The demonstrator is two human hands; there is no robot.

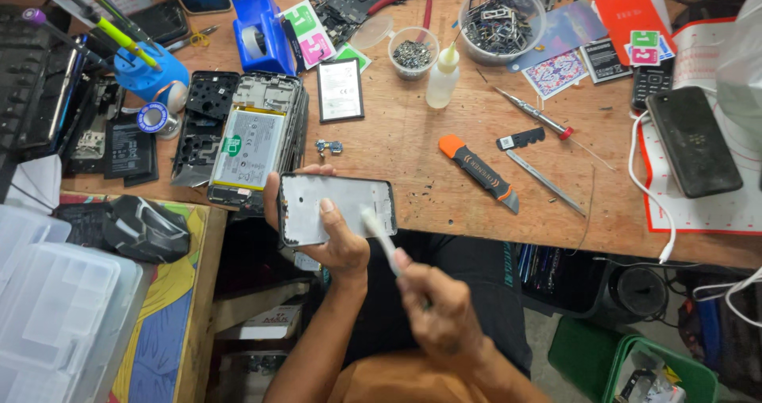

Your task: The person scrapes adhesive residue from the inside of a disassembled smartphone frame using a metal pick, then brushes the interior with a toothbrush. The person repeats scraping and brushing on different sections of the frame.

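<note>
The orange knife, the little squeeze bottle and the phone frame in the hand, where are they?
orange knife [479,171]: head view, middle of its dark handle.
squeeze bottle [442,80]: head view, on its clear body.
phone frame [333,205]: head view, on its pale inner plate, held in the left hand [337,240].

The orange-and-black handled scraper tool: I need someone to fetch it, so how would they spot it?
On the wooden workbench, look right of the left hand holding the grey phone frame. The orange-and-black handled scraper tool lies diagonally there, the only tool with an orange end.

Motion-blurred white tool [379,236] tip
</note>
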